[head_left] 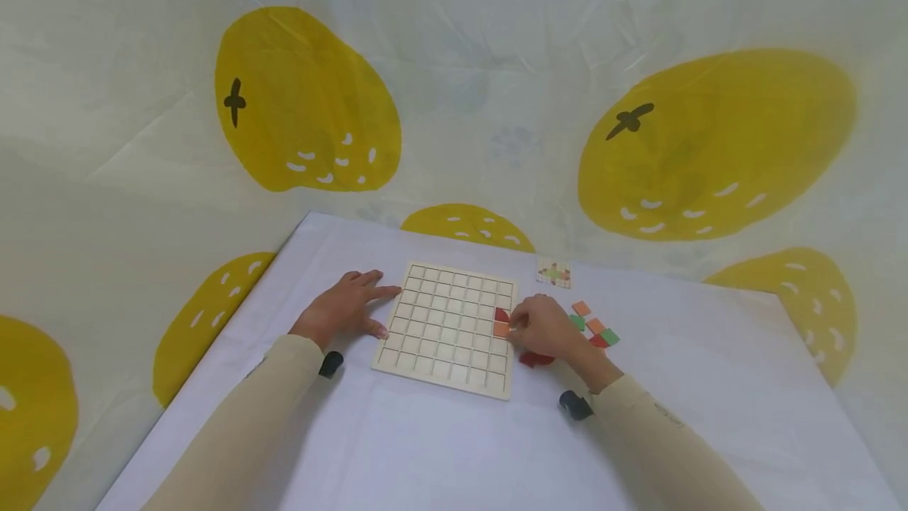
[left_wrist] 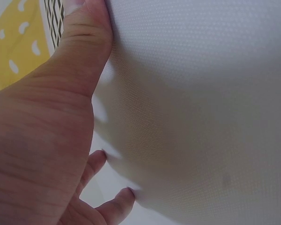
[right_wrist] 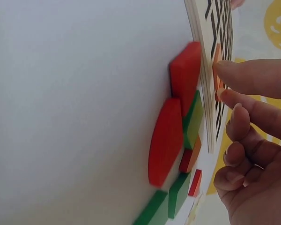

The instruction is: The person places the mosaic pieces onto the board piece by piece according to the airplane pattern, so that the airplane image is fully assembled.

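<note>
Sleeves are nearest, at bottom. Left of centre, the left hand, spread, touches the board; the right hand pinches an orange tile at the board's right, apparently seating it; exact alignment seems needed next.

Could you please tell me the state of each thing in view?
Grid board: lying flat on the white tabletop
Orange square: on the board's rightmost column
Red piece: on the board, just beyond the orange square
Loose pieces: scattered right of the board
Patterned card: pattern up, near the board's far right corner
Left hand: fingers spread, at the board's left edge
Right hand: fingers bent, appearing to pinch the orange square
</note>
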### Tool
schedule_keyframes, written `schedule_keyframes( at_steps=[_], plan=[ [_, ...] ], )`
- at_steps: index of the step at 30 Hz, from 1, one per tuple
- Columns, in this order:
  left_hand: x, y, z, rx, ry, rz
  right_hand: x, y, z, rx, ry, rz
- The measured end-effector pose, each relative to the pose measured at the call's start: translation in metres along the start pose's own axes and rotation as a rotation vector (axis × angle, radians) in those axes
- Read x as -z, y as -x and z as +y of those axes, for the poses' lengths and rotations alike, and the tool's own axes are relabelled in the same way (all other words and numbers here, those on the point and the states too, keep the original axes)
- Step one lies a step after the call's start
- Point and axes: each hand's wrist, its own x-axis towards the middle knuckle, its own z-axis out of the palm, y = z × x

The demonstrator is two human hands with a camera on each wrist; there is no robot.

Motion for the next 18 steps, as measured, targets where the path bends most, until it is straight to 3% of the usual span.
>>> schedule_keyframes(
  at_steps=[7, 18],
  plan=[
    [0.0, 0.0, 0.0, -0.008, 0.004, 0.001, 0.006, 0.003, 0.023, 0.092, -0.046, 0.029],
    [0.002, 0.004, 0.003, 0.0, -0.005, 0.007, 0.022, 0.019, 0.051, 0.013, -0.064, -0.006]
  ],
)
